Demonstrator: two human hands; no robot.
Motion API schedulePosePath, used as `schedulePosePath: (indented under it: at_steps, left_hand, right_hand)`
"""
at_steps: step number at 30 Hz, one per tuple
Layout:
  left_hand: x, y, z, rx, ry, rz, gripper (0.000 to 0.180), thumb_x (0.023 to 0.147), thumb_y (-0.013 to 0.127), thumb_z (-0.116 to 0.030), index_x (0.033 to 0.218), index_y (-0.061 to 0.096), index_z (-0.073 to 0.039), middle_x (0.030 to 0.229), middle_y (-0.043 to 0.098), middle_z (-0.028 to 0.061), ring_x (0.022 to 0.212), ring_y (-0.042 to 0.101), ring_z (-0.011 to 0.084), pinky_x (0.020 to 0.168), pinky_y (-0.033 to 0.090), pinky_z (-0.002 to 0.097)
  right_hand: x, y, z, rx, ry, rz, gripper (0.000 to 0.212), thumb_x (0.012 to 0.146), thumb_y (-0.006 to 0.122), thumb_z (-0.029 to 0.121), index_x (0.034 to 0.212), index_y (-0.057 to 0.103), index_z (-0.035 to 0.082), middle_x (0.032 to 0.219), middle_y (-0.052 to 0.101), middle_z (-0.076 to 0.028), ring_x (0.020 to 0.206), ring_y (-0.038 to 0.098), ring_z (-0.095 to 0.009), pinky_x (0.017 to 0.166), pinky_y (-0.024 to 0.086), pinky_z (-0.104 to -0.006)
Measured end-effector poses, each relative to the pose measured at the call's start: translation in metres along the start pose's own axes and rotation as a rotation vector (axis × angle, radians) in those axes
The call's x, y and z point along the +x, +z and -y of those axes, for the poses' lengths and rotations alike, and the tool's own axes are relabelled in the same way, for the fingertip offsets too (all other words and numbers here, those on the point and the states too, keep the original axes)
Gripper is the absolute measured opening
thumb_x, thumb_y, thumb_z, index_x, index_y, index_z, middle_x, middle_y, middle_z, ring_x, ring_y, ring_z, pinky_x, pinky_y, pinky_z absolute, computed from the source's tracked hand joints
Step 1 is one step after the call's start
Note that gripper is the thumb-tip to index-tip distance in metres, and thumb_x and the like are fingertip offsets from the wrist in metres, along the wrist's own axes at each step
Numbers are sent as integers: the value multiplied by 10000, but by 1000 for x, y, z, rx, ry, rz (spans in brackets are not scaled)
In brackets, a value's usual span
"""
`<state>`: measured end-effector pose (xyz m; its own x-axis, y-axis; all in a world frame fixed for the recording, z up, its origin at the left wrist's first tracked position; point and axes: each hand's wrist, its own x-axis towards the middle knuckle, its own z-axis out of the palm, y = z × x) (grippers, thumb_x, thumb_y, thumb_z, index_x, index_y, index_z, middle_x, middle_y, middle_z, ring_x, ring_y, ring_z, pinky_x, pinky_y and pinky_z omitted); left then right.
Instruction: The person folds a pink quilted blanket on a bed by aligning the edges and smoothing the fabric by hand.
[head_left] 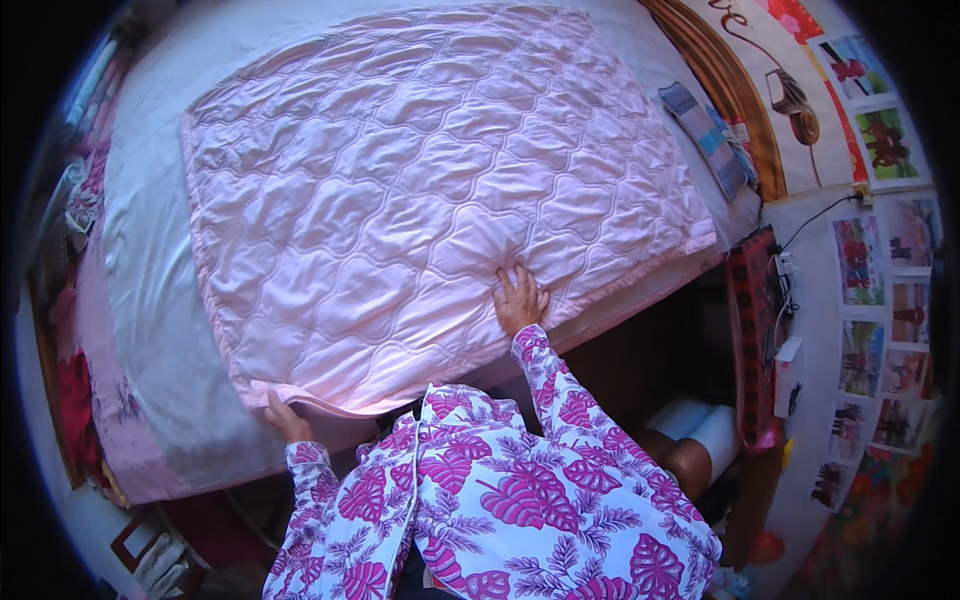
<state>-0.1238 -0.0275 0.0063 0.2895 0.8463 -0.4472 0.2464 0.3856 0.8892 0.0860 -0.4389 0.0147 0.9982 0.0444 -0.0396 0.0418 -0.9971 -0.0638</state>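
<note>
A pale pink quilt (400, 220) with wavy stitched lines lies spread over a bed, its surface rumpled. At its near left corner my left hand (289, 420) is closed on the edge, which lifts and folds a little there; part of the fingers is hidden by the cloth. My right hand (520, 301) rests palm down on the quilt near its front edge, fingers somewhat apart, and small creases gather at the fingertips. Both arms wear white sleeves with a magenta leaf print.
The bed's light sheet (150, 250) shows to the left. Folded blue and grey cloth (705, 135) lies at the far right by a brown curtain (735, 80). Photos (860, 260) cover the right wall, with cables (782, 290) nearby. A white roll-like thing (700, 430) sits below the bed edge.
</note>
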Motion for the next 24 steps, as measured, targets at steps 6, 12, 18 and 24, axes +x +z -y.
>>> schedulePosePath:
  at_steps: [6, 12, 18, 24]
  left_hand:
    - [9, 13, -32, 148, 128, -37, 432, 887, 504, -299, 1034, 516, 106, 978, 556, 122, 831, 556, 205, 724, 454, 306]
    - [27, -7, -14, 191, 131, -198, 450, 883, 532, -243, 1174, 455, 92, 1086, 541, 140, 909, 554, 221, 778, 468, 311]
    - [3, 41, -56, 274, 292, -56, 380, 908, 483, -176, 1198, 454, 67, 1144, 505, 124, 990, 512, 201, 848, 423, 296]
    - [-43, 103, -79, 379, 492, 177, 352, 877, 465, -81, 1211, 458, 31, 1179, 496, 121, 1107, 465, 212, 959, 356, 309]
  right_hand:
    - [-8, -15, 15, -1, -3, 54, 447, 834, 475, 417, 1264, 470, 296, 1364, 349, -38, 1266, 306, -212, 982, 211, -601]
    - [5, -48, -2, 200, -226, 203, 436, 862, 439, 385, 1273, 464, 242, 1390, 315, -92, 1286, 285, -245, 1020, 187, -557]
    - [19, -54, -34, 617, -387, 124, 354, 833, 512, 254, 1147, 553, 96, 1266, 449, -169, 1189, 404, -337, 1019, 268, -458]
    - [52, -37, -65, 565, -198, -152, 293, 803, 508, 151, 1053, 591, 23, 1154, 534, -186, 1106, 480, -346, 971, 355, -427]
